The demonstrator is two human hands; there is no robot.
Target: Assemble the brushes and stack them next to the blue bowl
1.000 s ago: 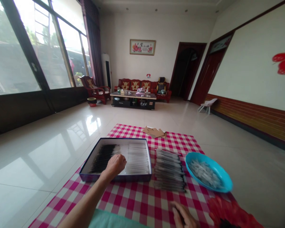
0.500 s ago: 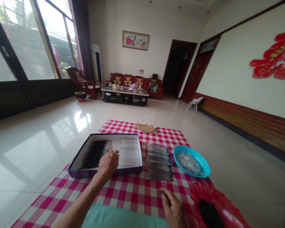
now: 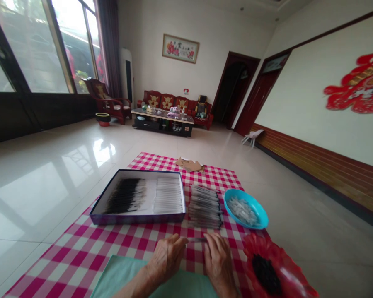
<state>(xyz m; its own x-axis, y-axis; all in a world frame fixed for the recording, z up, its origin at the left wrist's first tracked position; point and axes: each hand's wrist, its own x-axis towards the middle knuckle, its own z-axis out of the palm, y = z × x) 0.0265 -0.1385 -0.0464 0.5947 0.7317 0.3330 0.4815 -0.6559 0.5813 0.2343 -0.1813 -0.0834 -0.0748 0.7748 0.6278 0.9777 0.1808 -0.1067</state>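
Observation:
My left hand (image 3: 167, 255) and my right hand (image 3: 218, 257) are close together over the near part of the checked cloth. Between their closed fingertips runs a thin pen (image 3: 197, 240), lying level, with both ends hidden in the fingers. Beyond the left hand, a shallow box (image 3: 136, 219) holds a row of dark slender sticks with pale ends (image 3: 124, 196) and a row of clear tubes (image 3: 168, 196). Just past the right hand lies a stack of clear-barrelled pens (image 3: 205, 207) with dark tips.
A blue bowl (image 3: 262, 213) of small clear pieces (image 3: 242, 211) stands at the right. Nearer is a red petal-shaped dish (image 3: 290, 265) of small black pieces (image 3: 266, 273). Torn cardboard (image 3: 189, 164) lies at the cloth's far edge. A pale green cloth (image 3: 118, 273) lies before me.
My left hand has come back from the box to meet my right hand, and a pen now spans the two. The view has shifted slightly.

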